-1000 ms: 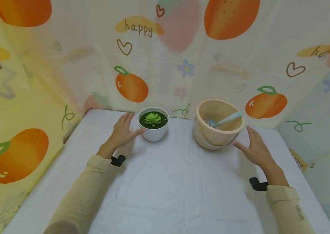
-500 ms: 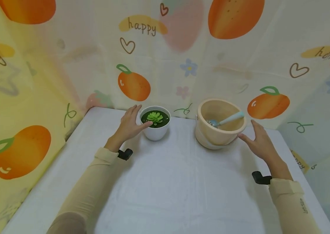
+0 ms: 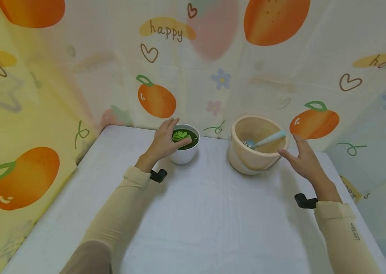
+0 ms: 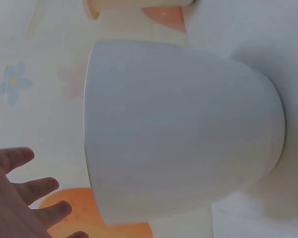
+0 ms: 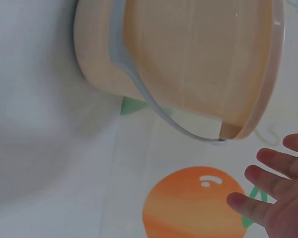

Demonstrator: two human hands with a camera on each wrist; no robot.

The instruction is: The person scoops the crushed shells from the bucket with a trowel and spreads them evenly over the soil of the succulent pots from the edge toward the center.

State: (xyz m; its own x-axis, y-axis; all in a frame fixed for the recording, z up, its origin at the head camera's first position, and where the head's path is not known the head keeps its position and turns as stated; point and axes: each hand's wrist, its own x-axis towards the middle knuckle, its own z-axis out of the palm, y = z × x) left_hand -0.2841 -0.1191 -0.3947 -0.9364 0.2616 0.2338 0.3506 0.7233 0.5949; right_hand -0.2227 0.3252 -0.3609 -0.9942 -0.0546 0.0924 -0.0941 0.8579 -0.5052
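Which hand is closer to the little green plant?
Left. The left hand hovers close to the green plant, by the rim of its white pot; the right hand is farther away, past the bucket.

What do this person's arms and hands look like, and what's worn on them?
The left hand and right hand are gloveless. The left sleeve and right sleeve are pale beige with broad cuffs. The left turns brown toward the elbow; the right carries dark lettering, too small to read surely. An angular black piece shows at each wrist; no cables are visible.
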